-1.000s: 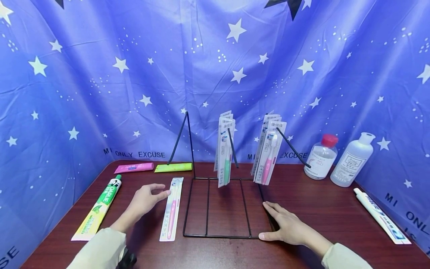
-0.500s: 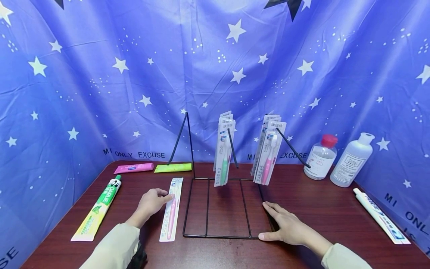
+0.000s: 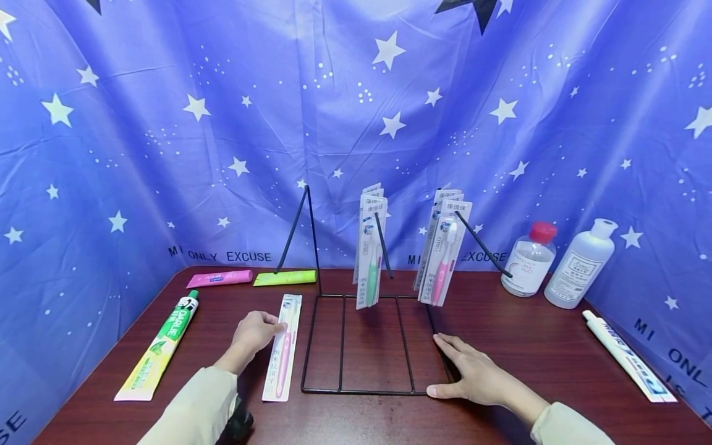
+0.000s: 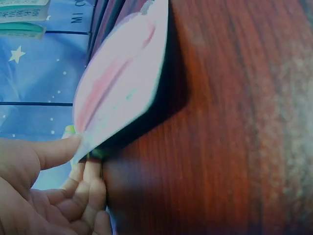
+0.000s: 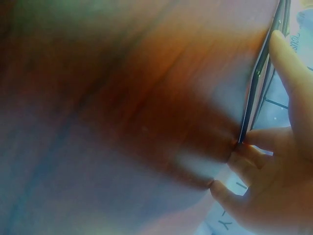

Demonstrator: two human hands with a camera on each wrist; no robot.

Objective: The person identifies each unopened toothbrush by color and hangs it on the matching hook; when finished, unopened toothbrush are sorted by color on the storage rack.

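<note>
A packaged toothbrush point(image 3: 283, 355) with a pink handle lies left of a black wire rack point(image 3: 378, 391). My left hand point(image 3: 256, 334) pinches its left edge, thumb on top; the left wrist view shows fingers under the white card point(image 4: 122, 93). My right hand point(image 3: 473, 371) rests at the rack's front right corner, fingers spread straight, thumb on the front wire. In the right wrist view, thumb and fingertips touch the dark wire point(image 5: 254, 73) and the table. Packaged toothbrushes hang from two rack hooks, a green one point(image 3: 371, 266) in front on one, a pink one point(image 3: 445, 266) on the other.
A yellow-green toothpaste tube point(image 3: 158, 349) lies at the left. Behind it are a pink tube point(image 3: 219, 279) and a lime tube point(image 3: 285, 277). At the right stand a red-capped bottle point(image 3: 528, 262) and a white bottle point(image 3: 578, 269), with a white toothpaste tube point(image 3: 628, 358) in front.
My left hand has moved right onto the packaged toothbrush and taken hold of its edge. The hanging green toothbrush pack has swung slightly left. My right hand stays at the rack.
</note>
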